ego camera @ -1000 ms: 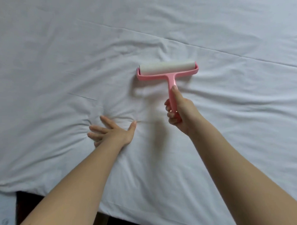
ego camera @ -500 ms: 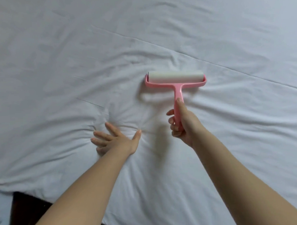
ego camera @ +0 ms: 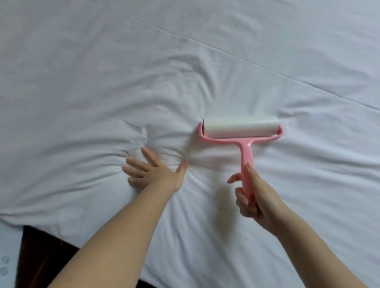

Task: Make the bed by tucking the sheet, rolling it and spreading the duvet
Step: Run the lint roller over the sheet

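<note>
Covering nearly the whole head view, the white sheet (ego camera: 72, 62) runs out of frame at the top, left and right, so the fabric past the roller lies open on every side but the near one. Its near edge (ego camera: 65, 240) slants from the left border down toward the bottom middle. Below this edge shows a dark strip (ego camera: 44, 259), and beside the strip a pale object (ego camera: 4, 250) at the frame's left border; I cannot tell what either is. A long straight crease (ego camera: 268, 68) crosses the sheet diagonally beyond the hands. The left hand (ego camera: 155, 171) lies flat with fingers spread, pressing the sheet, and wrinkles fan out from it. Well apart to its right, the right hand (ego camera: 256, 197) grips the handle of a pink lint roller (ego camera: 240, 128), thumb along the top, forefinger sticking out loose. The roller's white drum rests on the sheet, lying crosswise, near the bed's middle.
</note>
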`<state>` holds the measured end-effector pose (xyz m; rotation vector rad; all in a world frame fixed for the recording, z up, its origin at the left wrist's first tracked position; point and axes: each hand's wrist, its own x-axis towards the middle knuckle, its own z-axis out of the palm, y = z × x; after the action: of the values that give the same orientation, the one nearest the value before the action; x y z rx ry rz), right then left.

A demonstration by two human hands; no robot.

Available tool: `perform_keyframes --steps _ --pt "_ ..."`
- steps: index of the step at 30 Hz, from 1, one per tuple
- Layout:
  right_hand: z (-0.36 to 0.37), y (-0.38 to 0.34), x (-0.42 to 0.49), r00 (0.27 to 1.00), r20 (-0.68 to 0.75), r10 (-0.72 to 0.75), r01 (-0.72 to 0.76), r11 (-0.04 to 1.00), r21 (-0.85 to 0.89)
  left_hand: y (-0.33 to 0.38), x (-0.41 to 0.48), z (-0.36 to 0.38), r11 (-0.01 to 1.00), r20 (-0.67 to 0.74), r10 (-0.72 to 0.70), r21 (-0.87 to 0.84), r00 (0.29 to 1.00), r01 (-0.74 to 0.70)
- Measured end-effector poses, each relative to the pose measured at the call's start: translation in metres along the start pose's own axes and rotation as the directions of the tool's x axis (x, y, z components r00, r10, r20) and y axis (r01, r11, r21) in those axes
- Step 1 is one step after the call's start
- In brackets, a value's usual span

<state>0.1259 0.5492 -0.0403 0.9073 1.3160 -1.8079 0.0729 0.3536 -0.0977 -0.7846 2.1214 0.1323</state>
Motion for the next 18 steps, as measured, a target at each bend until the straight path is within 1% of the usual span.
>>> perform_keyframes --steps 3,9,13,15,18 --pt "0.0 0.028 -0.02 0.999 -0.021 0.038 -0.038 0.999 -0.032 0.001 0.0 0.0 1.0 0.0 -0.004 0.008 1.0 0.004" --pt "0.005 0.069 -0.055 0.99 -0.118 0.073 -0.075 0.997 -0.01 -0.002 -0.007 -0.006 1.0 0.014 0.023 0.005 1.0 -0.024" --pt "0.013 0.091 -0.073 0.986 -0.154 0.07 -0.068 0.997 0.021 -0.009 -0.012 -0.009 0.996 0.001 0.085 -0.018 0.996 -0.085" --pt "0.02 0.101 -0.083 0.983 -0.181 0.018 -0.017 1.0 0.01 -0.019 -0.015 -0.008 0.987 -0.011 0.16 0.029 0.987 -0.16" --pt "0.033 0.112 -0.095 0.965 -0.219 -0.145 0.149 0.989 0.005 -0.044 -0.018 -0.004 0.93 -0.026 0.329 0.184 0.944 -0.319"
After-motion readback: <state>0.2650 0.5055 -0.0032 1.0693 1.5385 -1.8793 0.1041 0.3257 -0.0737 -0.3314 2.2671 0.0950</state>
